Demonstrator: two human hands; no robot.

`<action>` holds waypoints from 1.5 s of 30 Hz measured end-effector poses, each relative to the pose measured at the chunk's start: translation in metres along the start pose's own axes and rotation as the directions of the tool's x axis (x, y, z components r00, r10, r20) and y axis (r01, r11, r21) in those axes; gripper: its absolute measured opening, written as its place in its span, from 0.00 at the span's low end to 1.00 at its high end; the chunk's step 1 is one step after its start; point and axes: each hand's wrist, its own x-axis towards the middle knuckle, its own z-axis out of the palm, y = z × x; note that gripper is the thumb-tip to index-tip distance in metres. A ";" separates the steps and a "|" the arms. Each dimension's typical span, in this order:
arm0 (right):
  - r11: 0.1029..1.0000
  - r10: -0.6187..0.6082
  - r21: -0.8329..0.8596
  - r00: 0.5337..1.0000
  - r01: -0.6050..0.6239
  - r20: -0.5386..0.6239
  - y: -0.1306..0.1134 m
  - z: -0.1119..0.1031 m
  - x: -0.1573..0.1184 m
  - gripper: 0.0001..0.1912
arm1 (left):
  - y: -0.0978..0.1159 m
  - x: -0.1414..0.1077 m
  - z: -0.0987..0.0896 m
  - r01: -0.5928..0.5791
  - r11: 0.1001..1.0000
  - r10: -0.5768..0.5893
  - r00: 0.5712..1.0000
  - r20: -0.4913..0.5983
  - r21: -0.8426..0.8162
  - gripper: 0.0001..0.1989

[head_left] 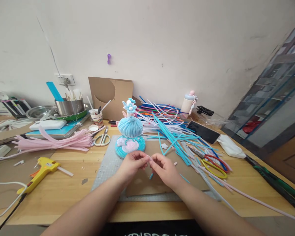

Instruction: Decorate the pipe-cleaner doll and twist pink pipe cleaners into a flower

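My left hand (135, 162) and my right hand (162, 168) meet over a brown cardboard sheet (147, 188), fingertips pinched together. Between them is what looks like a short pale pink pipe cleaner piece (150, 158), mostly hidden by the fingers. Just below, a short light blue piece (151, 176) shows; I cannot tell if it is held or lying there. Right behind my left hand stands a blue pipe cleaner figure (130, 127) with a pleated round body, a flower on top and a round base with pink and white spirals. A small white flower (164, 146) lies on the cardboard.
Blue pipe cleaners (172, 139) and a mixed pile (159, 111) spread behind and right. Red-and-yellow-handled scissors (215, 166), a phone (203, 132) and a bottle (188, 103) are rightward. Leftward lie a yellow glue gun (40, 172), pink pipe cleaners (54, 140) and white-handled scissors (102, 139).
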 end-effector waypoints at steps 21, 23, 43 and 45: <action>0.792 0.219 0.506 0.932 -0.342 0.288 -0.001 -0.010 0.002 0.14 | 0.012 0.001 -0.008 -0.013 1.000 0.015 0.990 0.139 -0.017 0.11; 0.783 0.216 0.512 0.926 -0.353 0.308 0.001 -0.010 0.001 0.13 | 0.013 0.001 -0.008 -0.036 0.999 0.037 0.986 0.162 -0.008 0.11; 0.790 0.192 0.507 0.925 -0.344 0.329 -0.001 -0.010 0.001 0.13 | 0.010 0.001 -0.009 -0.162 0.983 0.150 0.979 0.139 0.082 0.08; 0.790 0.198 0.502 0.922 -0.351 0.334 -0.002 -0.009 0.000 0.14 | 0.010 0.001 -0.009 -0.164 0.983 0.151 0.979 0.140 0.085 0.08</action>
